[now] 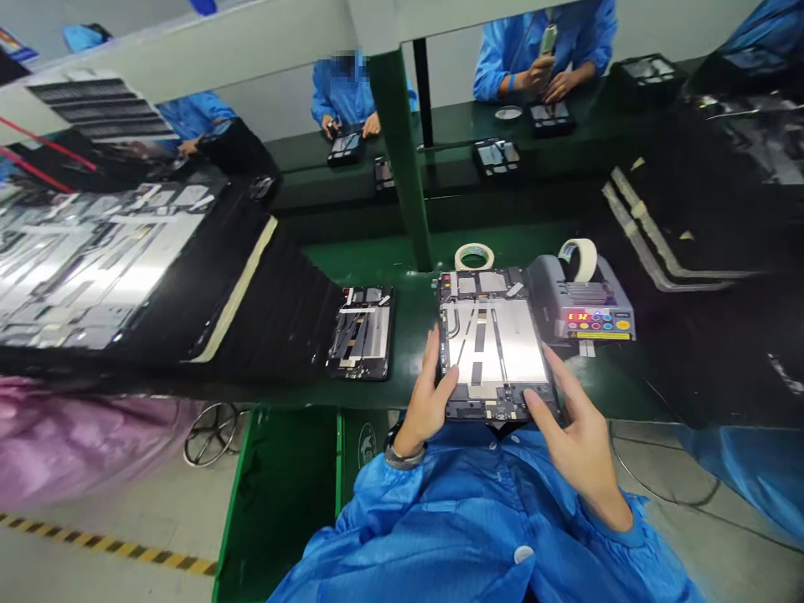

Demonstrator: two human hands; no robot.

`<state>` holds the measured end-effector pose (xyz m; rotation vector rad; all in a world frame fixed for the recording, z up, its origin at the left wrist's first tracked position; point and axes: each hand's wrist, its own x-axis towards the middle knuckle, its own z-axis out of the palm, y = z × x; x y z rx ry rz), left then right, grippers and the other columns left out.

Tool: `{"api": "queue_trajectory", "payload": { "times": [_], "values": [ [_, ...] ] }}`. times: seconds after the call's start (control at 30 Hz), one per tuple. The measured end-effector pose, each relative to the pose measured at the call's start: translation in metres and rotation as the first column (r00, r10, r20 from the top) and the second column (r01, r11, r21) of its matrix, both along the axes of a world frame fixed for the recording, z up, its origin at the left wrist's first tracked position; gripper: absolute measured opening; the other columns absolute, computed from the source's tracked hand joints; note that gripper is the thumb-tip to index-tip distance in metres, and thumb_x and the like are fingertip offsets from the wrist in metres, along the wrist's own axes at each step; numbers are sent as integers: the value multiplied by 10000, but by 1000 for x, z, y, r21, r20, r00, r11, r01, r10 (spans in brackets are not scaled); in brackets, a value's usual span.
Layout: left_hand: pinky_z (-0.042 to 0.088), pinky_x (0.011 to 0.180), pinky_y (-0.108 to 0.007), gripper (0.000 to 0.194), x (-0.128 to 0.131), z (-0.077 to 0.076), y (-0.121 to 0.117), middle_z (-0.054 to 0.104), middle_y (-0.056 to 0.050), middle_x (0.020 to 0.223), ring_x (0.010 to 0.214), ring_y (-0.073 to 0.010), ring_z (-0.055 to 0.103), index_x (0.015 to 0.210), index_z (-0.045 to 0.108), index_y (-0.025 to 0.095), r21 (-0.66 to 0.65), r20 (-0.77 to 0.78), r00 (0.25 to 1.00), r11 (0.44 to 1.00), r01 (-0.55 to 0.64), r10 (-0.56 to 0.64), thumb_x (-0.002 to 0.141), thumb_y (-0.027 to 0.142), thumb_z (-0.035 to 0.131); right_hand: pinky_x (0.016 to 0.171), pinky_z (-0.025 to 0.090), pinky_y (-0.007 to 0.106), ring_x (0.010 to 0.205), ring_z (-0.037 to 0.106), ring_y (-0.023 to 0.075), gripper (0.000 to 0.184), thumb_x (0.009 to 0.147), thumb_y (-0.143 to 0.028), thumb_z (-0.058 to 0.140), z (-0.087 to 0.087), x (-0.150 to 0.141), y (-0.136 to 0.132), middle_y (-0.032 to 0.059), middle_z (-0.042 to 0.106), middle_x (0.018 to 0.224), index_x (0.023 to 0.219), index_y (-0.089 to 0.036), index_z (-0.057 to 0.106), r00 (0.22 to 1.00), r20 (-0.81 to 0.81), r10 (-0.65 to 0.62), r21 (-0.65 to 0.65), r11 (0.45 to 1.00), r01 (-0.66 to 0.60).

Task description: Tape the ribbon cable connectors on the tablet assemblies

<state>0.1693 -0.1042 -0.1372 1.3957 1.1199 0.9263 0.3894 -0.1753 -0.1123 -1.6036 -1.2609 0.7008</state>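
Between my two hands is an opened tablet (520,339), its inside facing up, with a shiny silver plate, dark flat cables and a circuit strip along the near end. My left hand (428,402) grips its left edge, thumb over the near left part. On the near right corner, my right hand (574,427) holds on with its thumb on top and fingers along the side. A second opened tablet (378,335) lies on the green bench to the left. Just right of the held tablet stands a grey tape dispenser (545,289) with a lit red display.
A tape roll (474,256) lies behind the held tablet. Black trays (244,310) with rows of tablet parts fill the left. A green post (402,159) rises ahead. Co-workers (546,50) sit across the bench. Below the left edge is a green bin (282,494).
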Motion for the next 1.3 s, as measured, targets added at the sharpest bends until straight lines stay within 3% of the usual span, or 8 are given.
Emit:
{"api": "queue_trajectory", "payload": {
  "times": [0.23,0.4,0.53,0.7,0.97,1.1,1.17,1.3],
  "values": [
    [233,1356,-400,703,-105,34,11,400,-28,1717,1623,-267,314,1629,451,259,60,-51,979,980,-192,195,1026,614,519,1364,185,526,1673,69,304,928,1027,-274,589,23,-98,0,37,9,1813,1733,-284,-14,915,-16,404,164,904,-396],
    [530,1082,-415,721,-195,26,52,763,-122,1282,1230,-302,692,1234,719,179,58,-486,828,956,-288,279,1018,750,334,1368,108,529,1669,-90,271,967,1018,-158,492,-45,-209,47,52,-208,1787,1700,-277,-183,815,-95,572,325,792,-518],
    [536,978,-453,655,-201,-5,86,751,-198,1234,1165,-361,711,1248,681,163,124,-787,546,941,-315,287,1044,666,314,1356,56,567,1670,-89,281,1023,980,-178,538,-102,-246,91,130,-147,1793,1697,-226,-189,829,-144,540,261,829,-495],
    [469,1099,-544,807,-178,-26,91,588,-318,1474,1416,-455,538,1512,495,34,218,-886,332,922,-319,324,1033,655,303,1324,-12,647,1669,-68,334,1095,932,-243,618,-131,-242,107,200,-36,1791,1702,-172,-156,838,-143,526,78,850,-520],
    [447,1139,-574,929,-173,-32,106,569,-339,1491,1401,-478,559,1572,412,7,118,-878,389,913,-391,279,977,720,401,1353,97,544,1668,-84,296,1156,888,-205,664,-131,-246,107,166,-157,1782,1704,-178,-155,814,-239,530,78,846,-527],
    [465,1125,-580,944,-184,-40,115,579,-337,1481,1401,-478,563,1549,447,24,106,-880,381,899,-425,284,945,749,439,1355,102,522,1662,-85,317,1162,885,-251,710,-107,-235,90,200,-141,1777,1710,-114,-97,801,-292,523,20,841,-541],
    [474,1123,-583,947,-188,-40,116,574,-338,1484,1394,-477,569,1555,439,23,107,-879,382,899,-425,285,935,739,469,1345,157,543,1662,27,366,1067,892,-306,736,-77,-201,65,231,16,1783,1717,-84,96,741,-286,607,36,780,-625],
    [413,1178,-632,869,-174,-26,117,561,-297,1511,1444,-492,503,1528,502,78,272,-846,377,913,-304,377,918,694,560,999,584,303,1123,758,219,352,948,-373,737,-12,-75,-4,98,788,1217,1239,-178,770,261,-353,898,314,376,-872]
  ]
}}
